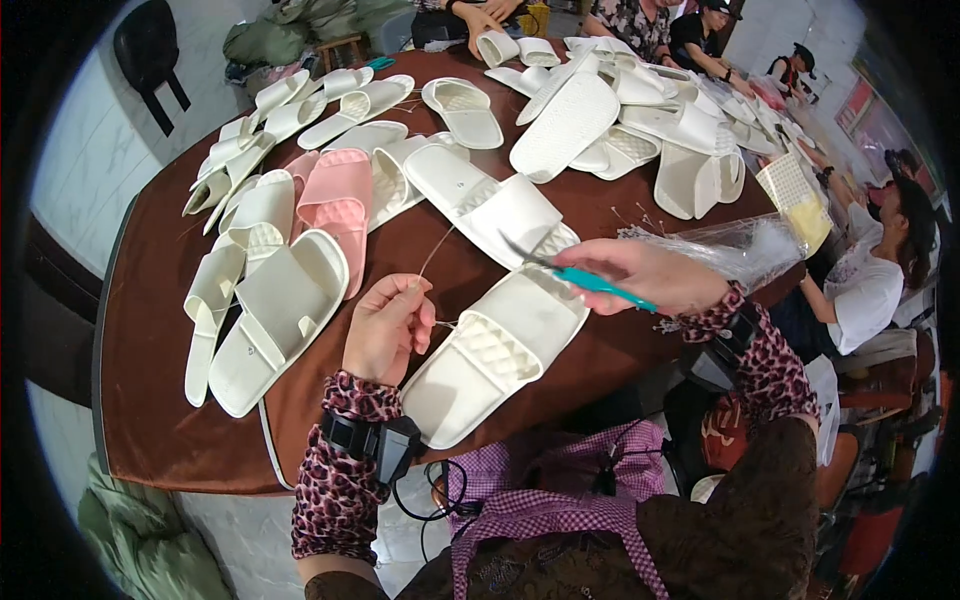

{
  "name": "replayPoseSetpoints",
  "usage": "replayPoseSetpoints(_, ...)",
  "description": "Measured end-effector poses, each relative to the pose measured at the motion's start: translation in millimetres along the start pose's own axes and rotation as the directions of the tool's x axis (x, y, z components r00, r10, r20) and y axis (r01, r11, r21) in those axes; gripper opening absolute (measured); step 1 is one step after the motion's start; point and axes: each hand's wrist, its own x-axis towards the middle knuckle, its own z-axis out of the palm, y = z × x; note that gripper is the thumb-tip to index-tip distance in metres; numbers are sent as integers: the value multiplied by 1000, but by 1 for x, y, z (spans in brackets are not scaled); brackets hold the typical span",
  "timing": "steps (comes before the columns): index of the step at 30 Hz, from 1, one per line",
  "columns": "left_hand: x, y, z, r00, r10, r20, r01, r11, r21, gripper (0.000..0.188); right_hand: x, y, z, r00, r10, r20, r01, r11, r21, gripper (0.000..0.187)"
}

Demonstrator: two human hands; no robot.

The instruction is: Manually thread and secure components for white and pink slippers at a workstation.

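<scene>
My left hand [388,325] is closed, pinching the end of a thin brownish strand [437,250] that rises toward the slippers. In my right hand [650,280] is a teal-handled tool [605,287] with a thin, curved, pointed dark metal tip, aimed left. Below the tool a white slipper [450,390] lies at the table's near edge, its quilted insole facing up. Another white slipper [510,215] lies just beyond, close to the tip. Whether the strand is joined to a slipper, I cannot tell.
White slippers [280,320] and a pink slipper [337,200] crowd the left of the brown-covered table [150,400]. More white slippers [570,115] are heaped at the back. Clear plastic bags [745,250] lie at the right. Other people [870,260] sit around the table.
</scene>
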Motion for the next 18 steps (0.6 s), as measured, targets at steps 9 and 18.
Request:
replayPoseSetpoints(9, 2, -2, -8, 999, 36, 29, -34, 997, -69, 11, 70, -30, 7, 938, 222, 265, -197, 973, -119, 49)
replayPoseSetpoints(18, 4, 1, -12, 999, 31, 43, -26, 994, -105, 12, 83, -25, 5, 929, 202, 311, -169, 977, -130, 51)
